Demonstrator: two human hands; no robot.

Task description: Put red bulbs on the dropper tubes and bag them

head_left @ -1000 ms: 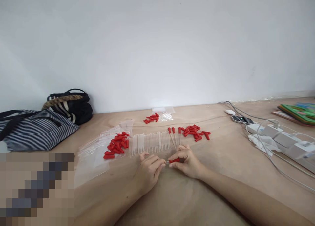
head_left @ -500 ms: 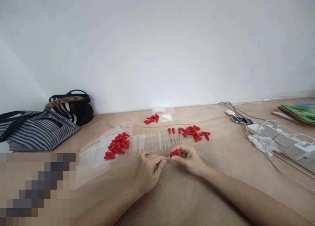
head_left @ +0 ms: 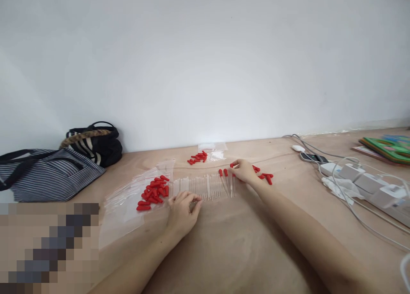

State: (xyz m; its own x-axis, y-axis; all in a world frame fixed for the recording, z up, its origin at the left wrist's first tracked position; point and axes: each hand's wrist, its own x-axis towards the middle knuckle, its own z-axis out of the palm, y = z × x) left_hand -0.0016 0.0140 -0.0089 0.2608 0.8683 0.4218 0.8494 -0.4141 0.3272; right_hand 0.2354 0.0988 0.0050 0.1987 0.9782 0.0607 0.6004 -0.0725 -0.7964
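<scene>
My right hand (head_left: 245,171) pinches a dropper by its red rubber bulb (head_left: 232,165), its glass tube lying toward me. Just left of it lie two more droppers with red bulbs (head_left: 225,172). My left hand (head_left: 184,209) rests at the near edge of a row of clear glass tubes (head_left: 200,186), its fingers bent and the thumb apart; I see nothing in it. A pile of red rubber bulbs (head_left: 155,190) lies left of this hand on clear plastic zip bags (head_left: 120,215). More loose bulbs (head_left: 268,179) are partly hidden behind my right hand.
By the wall, a small heap of red bulbs (head_left: 198,157) lies beside a clear bag (head_left: 218,151). Striped and black bags (head_left: 60,174) stand at the left. A power strip with chargers (head_left: 368,179), cables and a dark device (head_left: 312,158) occupy the right side.
My right hand has carried the dropper away from me, up to the other droppers. My left hand has released the glass tube and moved left to the row of tubes.
</scene>
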